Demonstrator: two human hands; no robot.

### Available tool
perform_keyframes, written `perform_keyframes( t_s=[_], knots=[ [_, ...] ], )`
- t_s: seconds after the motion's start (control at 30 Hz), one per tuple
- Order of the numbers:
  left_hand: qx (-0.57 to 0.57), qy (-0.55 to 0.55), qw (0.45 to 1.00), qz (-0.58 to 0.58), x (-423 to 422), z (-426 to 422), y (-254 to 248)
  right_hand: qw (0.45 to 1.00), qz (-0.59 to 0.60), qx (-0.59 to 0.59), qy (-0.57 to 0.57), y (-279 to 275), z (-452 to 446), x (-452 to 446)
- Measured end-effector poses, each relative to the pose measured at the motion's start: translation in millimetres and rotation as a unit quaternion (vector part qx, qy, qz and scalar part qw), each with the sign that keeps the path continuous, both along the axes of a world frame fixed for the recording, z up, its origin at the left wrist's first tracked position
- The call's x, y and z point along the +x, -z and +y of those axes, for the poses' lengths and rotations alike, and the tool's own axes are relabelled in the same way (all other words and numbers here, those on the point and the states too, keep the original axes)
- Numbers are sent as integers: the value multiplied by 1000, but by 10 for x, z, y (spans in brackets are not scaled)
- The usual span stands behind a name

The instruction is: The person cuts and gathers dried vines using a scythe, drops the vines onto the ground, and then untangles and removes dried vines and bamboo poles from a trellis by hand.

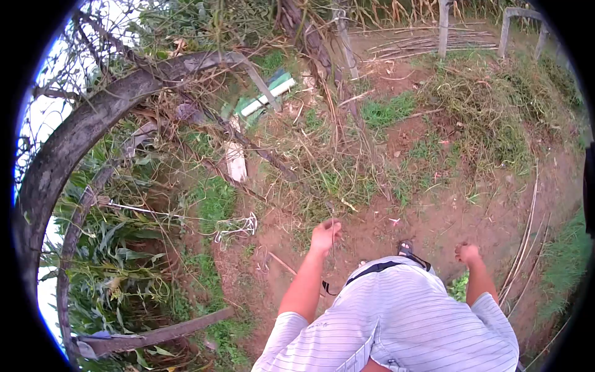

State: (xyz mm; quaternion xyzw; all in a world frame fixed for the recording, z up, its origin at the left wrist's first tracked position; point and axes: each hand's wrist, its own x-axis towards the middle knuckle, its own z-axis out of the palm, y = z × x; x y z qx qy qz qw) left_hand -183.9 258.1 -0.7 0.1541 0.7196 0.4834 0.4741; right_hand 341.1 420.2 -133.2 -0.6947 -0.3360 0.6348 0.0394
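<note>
My left hand is in front of me, low in the middle of the view, its fingers bent together near the edge of a heap of dry vines. A thin dark stem seems to run by its fingers, but whatever it grips is too small to name. Off to the right, my right hand hangs above bare soil with its fingers loosely bent and a little apart. Nothing shows in it. Below both hands is my striped shirt, and a sandalled foot shows between them.
A thick curved trunk arches over the left side, beside corn plants. White cord lies on the ground left of me. Farther off are a white tube, a plank and posts. Long thin poles lie at right.
</note>
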Motion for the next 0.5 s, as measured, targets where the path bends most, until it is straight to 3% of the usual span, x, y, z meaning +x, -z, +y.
perform_keyframes(
  t_s=[0.07,0.13,0.3,0.4,0.47,0.5],
  knots=[
    [18,38,999,34,24,495,-134,997,-37,67,-3,-195,44,-49],
    [-44,102,985,130,4,926,-334,994,23,71,82,81,56,117],
    [-69,151,969,183,-115,1814,-359,981,19,54,184,416,-432,639],
    [-14,143,976,164,-37,2265,-347,955,45,-20,293,627,-1046,1164],
    [7,112,981,156,23,2536,-323,940,-73,-41,330,382,-1420,1221],
    [111,80,982,134,-67,2647,-60,935,-76,-48,342,310,-1612,1241]
  ],
)
